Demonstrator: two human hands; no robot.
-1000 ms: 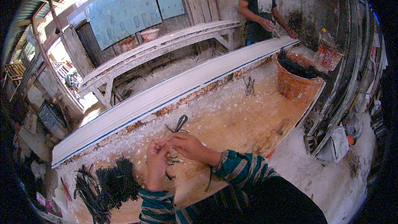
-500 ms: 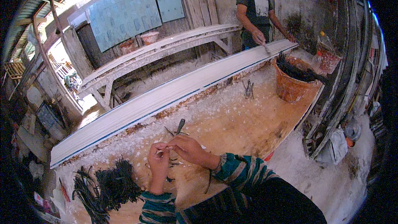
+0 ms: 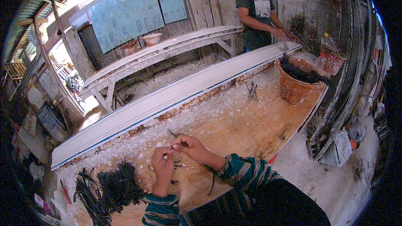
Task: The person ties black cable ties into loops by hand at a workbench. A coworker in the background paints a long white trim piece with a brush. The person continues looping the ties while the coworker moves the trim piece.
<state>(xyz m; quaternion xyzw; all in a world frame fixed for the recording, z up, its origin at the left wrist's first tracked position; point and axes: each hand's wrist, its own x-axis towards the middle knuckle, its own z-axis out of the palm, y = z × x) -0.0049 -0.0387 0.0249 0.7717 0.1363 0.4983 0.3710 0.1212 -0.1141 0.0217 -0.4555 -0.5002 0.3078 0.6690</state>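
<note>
My left hand (image 3: 162, 163) and my right hand (image 3: 193, 150) meet over the wooden board (image 3: 238, 121), fingertips pinched together. Between them is a thin black strip (image 3: 172, 147), mostly hidden by the fingers. Just beyond my right hand, the end of a dark strip (image 3: 172, 133) sticks out. Short loose black pieces lie under my hands, and a longer curved strip (image 3: 212, 183) hangs below my right wrist. Left of my left forearm sit a thick bundle of short black strips (image 3: 120, 186) and a looser bunch of longer ones (image 3: 88, 196).
A long white moulding bed with blue edges (image 3: 167, 104) crosses beyond the board. Another person (image 3: 257, 16) works at its far end. An orange bucket of black strips (image 3: 295, 88) stands at the board's right, near a few thin wires (image 3: 252, 91). A white bench (image 3: 167, 48) stands behind.
The broad dark strip end that stood up above my right hand is gone from there. My hands remain together, with the right fingers shifted slightly. The other person's hands moved right along the bed.
</note>
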